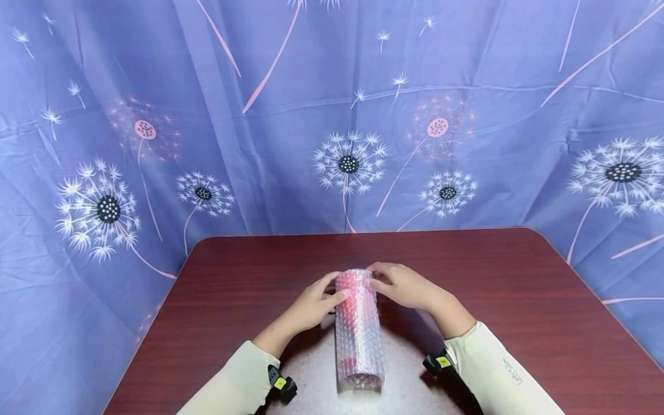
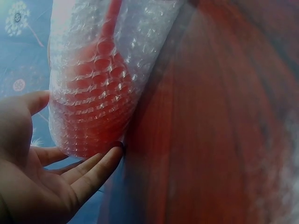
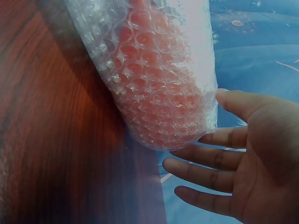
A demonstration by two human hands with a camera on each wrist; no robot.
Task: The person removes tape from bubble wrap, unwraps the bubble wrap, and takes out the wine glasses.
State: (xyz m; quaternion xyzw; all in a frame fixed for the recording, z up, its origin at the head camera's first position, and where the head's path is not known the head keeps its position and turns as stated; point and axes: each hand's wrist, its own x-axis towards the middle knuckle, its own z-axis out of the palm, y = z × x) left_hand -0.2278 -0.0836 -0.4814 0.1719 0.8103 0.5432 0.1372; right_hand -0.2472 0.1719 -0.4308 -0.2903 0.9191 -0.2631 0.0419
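Note:
A clear bubble-wrap roll (image 1: 361, 340) lies lengthwise on the table, with a red utensil (image 2: 100, 70) inside it. Through the bubbles show its slim stem and broad rounded end; the wrap blurs its exact kind. My left hand (image 1: 309, 305) is at the far end of the roll, thumb against its side and extended fingers along the end. On the opposite side, the thumb and index finger of my right hand (image 1: 407, 286) touch the same end. The other fingers of that hand are spread and nearly straight in the right wrist view.
The dark red wooden table (image 1: 249, 265) has a rounded far edge. Behind and beside it hangs a blue curtain (image 1: 290, 138) with dandelion prints. Small black wrist cameras (image 1: 282, 385) sit at the cuffs of my pale sleeves.

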